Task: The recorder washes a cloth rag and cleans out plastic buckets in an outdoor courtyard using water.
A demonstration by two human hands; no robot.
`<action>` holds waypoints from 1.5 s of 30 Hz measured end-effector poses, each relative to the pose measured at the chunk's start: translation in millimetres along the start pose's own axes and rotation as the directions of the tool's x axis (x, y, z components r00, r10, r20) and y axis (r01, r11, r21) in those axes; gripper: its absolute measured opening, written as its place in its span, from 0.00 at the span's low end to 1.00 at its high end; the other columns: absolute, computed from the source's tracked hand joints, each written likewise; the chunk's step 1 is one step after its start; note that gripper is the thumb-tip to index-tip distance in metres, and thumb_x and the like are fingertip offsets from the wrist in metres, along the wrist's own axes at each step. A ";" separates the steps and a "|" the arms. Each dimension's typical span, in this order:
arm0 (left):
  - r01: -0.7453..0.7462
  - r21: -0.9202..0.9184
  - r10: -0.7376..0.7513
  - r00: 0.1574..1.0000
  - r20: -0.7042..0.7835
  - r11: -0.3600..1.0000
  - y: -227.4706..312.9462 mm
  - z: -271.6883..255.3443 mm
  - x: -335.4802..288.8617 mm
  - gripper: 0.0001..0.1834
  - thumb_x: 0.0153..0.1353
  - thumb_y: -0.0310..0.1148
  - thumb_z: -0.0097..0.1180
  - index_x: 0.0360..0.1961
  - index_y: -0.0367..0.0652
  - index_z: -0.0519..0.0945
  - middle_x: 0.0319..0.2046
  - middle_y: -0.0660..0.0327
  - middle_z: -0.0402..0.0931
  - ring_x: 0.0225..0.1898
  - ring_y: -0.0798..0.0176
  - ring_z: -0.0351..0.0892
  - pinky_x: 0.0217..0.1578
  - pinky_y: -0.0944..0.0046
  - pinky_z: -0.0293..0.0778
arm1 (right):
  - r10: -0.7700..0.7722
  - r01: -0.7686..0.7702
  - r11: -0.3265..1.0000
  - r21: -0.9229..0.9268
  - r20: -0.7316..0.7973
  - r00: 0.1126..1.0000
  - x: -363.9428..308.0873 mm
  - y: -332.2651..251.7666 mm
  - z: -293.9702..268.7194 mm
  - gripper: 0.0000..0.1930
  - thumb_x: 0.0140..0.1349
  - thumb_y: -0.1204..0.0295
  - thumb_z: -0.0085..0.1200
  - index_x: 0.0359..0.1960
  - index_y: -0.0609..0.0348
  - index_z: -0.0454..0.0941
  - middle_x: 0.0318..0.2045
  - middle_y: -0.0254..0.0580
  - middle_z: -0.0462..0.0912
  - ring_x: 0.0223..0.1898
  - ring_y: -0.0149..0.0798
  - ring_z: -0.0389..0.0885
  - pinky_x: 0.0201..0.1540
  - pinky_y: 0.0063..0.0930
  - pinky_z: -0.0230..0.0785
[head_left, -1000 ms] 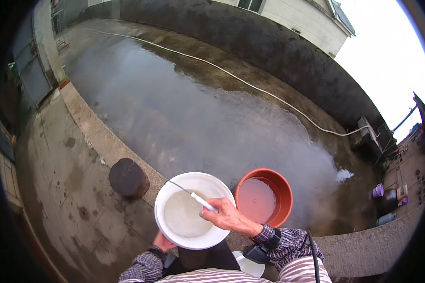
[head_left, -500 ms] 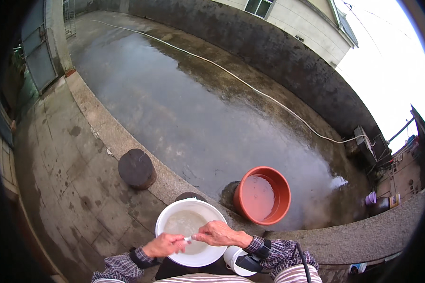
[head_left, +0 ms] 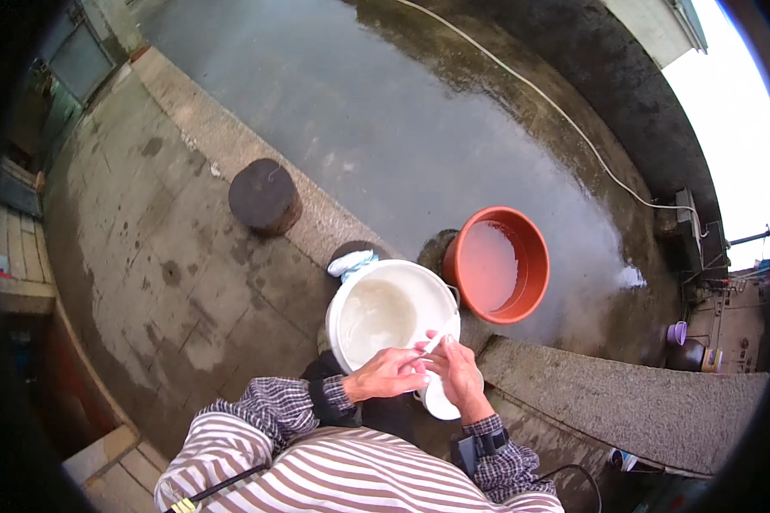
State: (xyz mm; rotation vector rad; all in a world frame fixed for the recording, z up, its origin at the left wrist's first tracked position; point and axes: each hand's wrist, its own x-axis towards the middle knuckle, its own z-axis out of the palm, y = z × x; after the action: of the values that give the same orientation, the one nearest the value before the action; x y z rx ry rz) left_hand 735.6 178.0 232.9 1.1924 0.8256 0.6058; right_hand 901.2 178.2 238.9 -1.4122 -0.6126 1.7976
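My left hand (head_left: 389, 374) and my right hand (head_left: 460, 378) meet above the near right rim of a white basin (head_left: 441, 295). Between their fingertips is a small, slim white piece (head_left: 433, 344); its exact kind is too small to make out. The fingers of both hands are closed around it. Cloudy water (head_left: 375, 318) lies in the basin. Beneath my right hand stands a smaller white bucket (head_left: 441, 403), partly covered by the hand.
An orange tub (head_left: 535, 295) of water stands beyond the basin to the right. A pale blue and white cloth (head_left: 351, 263) lies by the basin's far rim. A dark round stump (head_left: 263, 197) stands by the concrete ledge (head_left: 205, 145). A hose (head_left: 539, 90) crosses the wet yard.
Both hands have moved from over the basin's near middle to its right rim, still with the white piece. The view has tilted down, and the cloth by the far rim now shows.
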 end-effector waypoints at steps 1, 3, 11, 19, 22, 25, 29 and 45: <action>-0.014 0.098 0.012 1.000 0.017 0.995 5.5 1.1 1.1 0.10 0.49 0.35 0.56 0.28 0.39 0.74 0.16 0.69 0.62 0.20 0.75 0.61 0.21 0.72 0.59 | -0.022 0.017 0.996 0.083 0.064 0.998 0.9 3.8 9.3 0.20 0.62 0.59 0.40 0.43 0.66 0.68 0.37 0.55 0.75 0.42 0.45 0.75 0.38 0.32 0.73; -0.022 0.193 0.017 0.999 0.029 0.981 4.2 -0.7 -1.1 0.10 0.48 0.34 0.55 0.29 0.39 0.74 0.16 0.68 0.63 0.20 0.74 0.62 0.21 0.71 0.59 | 0.017 -0.034 0.980 0.194 0.092 0.996 5.8 1.2 24.6 0.19 0.61 0.60 0.41 0.42 0.67 0.68 0.37 0.55 0.75 0.41 0.45 0.75 0.39 0.34 0.72; -0.082 0.161 0.075 0.996 0.051 0.984 -64.0 -42.6 -47.9 0.14 0.47 0.29 0.50 0.37 0.37 0.74 0.27 0.62 0.73 0.25 0.69 0.71 0.29 0.70 0.68 | 0.046 -0.060 0.995 0.083 0.167 0.985 10.8 16.7 46.6 0.13 0.57 0.64 0.47 0.26 0.63 0.71 0.22 0.42 0.74 0.29 0.40 0.77 0.28 0.29 0.69; 0.447 -0.679 -0.766 0.580 -0.275 0.582 -251.5 -118.8 -80.3 0.19 0.58 0.40 0.43 0.48 0.42 0.69 0.47 0.56 0.67 0.46 0.57 0.67 0.47 0.51 0.63 | 0.222 -0.212 0.975 -0.070 0.202 0.954 3.3 -15.2 83.2 0.07 0.54 0.72 0.49 0.23 0.57 0.64 0.14 0.27 0.60 0.13 0.24 0.58 0.17 0.21 0.58; 0.495 -0.739 -0.861 0.455 -0.226 0.456 -302.3 -113.7 -81.1 0.24 0.55 0.45 0.46 0.51 0.44 0.66 0.49 0.55 0.64 0.51 0.52 0.61 0.49 0.46 0.59 | 0.244 -0.209 0.964 -0.164 0.242 0.939 -13.6 -53.5 99.8 0.08 0.55 0.71 0.48 0.23 0.57 0.63 0.13 0.26 0.58 0.12 0.22 0.56 0.14 0.19 0.54; 0.183 -0.893 -0.633 0.762 -0.135 0.411 -309.0 -102.4 -65.9 0.22 0.58 0.44 0.44 0.49 0.43 0.67 0.47 0.55 0.67 0.49 0.56 0.65 0.49 0.48 0.61 | 0.324 -0.262 0.940 -0.220 0.325 0.889 -29.6 -89.4 109.4 0.08 0.55 0.72 0.47 0.23 0.60 0.63 0.13 0.28 0.60 0.12 0.23 0.57 0.13 0.17 0.55; -0.095 -0.954 -0.475 0.850 -0.227 0.285 -277.0 -109.0 -64.7 0.15 0.61 0.38 0.42 0.46 0.43 0.70 0.39 0.55 0.73 0.41 0.59 0.73 0.46 0.51 0.67 | 0.312 -0.199 0.906 -0.374 0.270 0.911 -28.9 -115.6 126.0 0.06 0.54 0.73 0.46 0.27 0.63 0.65 0.14 0.29 0.63 0.12 0.22 0.57 0.13 0.16 0.54; -0.134 -0.832 -0.694 0.489 -0.528 0.539 -150.4 -120.7 33.3 0.12 0.58 0.38 0.46 0.38 0.42 0.63 0.33 0.52 0.68 0.37 0.49 0.71 0.39 0.42 0.69 | -0.133 0.349 0.648 -0.677 0.350 0.927 239.3 -138.2 33.4 0.14 0.46 0.64 0.50 0.22 0.65 0.73 0.15 0.43 0.72 0.20 0.34 0.70 0.26 0.30 0.63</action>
State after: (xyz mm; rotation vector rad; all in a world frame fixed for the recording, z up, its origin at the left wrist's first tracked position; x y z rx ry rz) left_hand 654.0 229.8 62.8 -0.2562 1.3422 1.1053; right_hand 881.1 454.2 209.7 -1.4636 -1.7508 1.5815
